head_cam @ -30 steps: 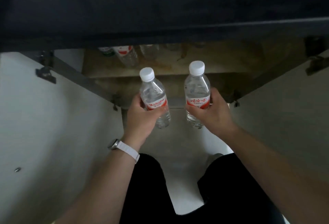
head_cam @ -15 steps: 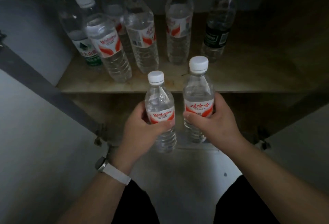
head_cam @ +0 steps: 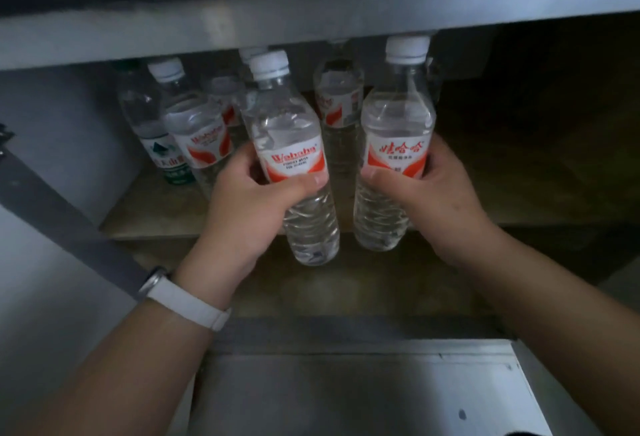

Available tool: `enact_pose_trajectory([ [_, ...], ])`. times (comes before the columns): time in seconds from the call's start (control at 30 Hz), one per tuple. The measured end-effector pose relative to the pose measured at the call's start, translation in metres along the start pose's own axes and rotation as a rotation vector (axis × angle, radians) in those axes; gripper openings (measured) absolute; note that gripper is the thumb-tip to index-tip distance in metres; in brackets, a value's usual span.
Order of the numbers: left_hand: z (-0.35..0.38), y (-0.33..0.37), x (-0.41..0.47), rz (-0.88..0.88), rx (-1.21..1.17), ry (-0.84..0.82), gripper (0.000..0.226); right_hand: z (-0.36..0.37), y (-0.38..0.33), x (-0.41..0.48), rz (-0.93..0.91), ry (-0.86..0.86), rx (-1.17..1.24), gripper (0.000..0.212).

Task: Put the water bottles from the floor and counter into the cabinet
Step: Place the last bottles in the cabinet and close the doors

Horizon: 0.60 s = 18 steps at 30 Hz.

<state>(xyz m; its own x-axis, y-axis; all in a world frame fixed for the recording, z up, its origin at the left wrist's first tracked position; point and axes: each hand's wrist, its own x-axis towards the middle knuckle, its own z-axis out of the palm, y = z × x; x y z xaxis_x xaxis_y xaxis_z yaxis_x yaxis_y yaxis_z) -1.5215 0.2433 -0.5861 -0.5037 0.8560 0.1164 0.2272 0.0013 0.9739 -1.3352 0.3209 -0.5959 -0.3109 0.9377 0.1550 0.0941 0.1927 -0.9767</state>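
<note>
My left hand (head_cam: 247, 207) grips a clear water bottle (head_cam: 289, 130) with a red and white label and a white cap, held upright. My right hand (head_cam: 438, 203) grips a second such bottle (head_cam: 398, 117) beside it, also upright. Both bottles hang at the front edge of the cabinet's upper shelf (head_cam: 149, 224), their bases just below shelf level. Several more water bottles (head_cam: 194, 130) stand on the shelf behind, towards the left and middle; their tops are partly hidden by the counter's edge.
The grey counter edge (head_cam: 311, 16) runs across the top, close above the caps. The open left cabinet door (head_cam: 52, 262) stands at my left. The shelf's right side (head_cam: 519, 158) is dark and bare. A lower shelf (head_cam: 346, 290) lies under my wrists.
Both hands have carried the bottles up and forward, from in front of the lower opening to the edge of the upper shelf. The view has moved closer to the cabinet.
</note>
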Motion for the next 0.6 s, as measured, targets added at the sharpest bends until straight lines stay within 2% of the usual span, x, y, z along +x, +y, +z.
enact_pose_trajectory([
  [0.13,0.019,0.013,0.015,0.078,0.037,-0.041,0.052,-0.013,-0.004,0.013,-0.030,0.058,-0.009,0.058],
  [0.23,0.042,0.019,0.023,0.115,0.069,-0.096,0.056,-0.028,-0.001,0.018,-0.036,0.099,-0.025,0.052],
  [0.37,0.078,0.023,0.034,0.122,0.065,-0.166,0.063,-0.058,0.009,0.024,-0.014,0.169,-0.039,0.056],
  [0.6,0.145,0.033,0.046,0.127,-0.017,-0.203,0.061,-0.116,0.020,0.035,0.043,0.307,-0.068,0.058],
])
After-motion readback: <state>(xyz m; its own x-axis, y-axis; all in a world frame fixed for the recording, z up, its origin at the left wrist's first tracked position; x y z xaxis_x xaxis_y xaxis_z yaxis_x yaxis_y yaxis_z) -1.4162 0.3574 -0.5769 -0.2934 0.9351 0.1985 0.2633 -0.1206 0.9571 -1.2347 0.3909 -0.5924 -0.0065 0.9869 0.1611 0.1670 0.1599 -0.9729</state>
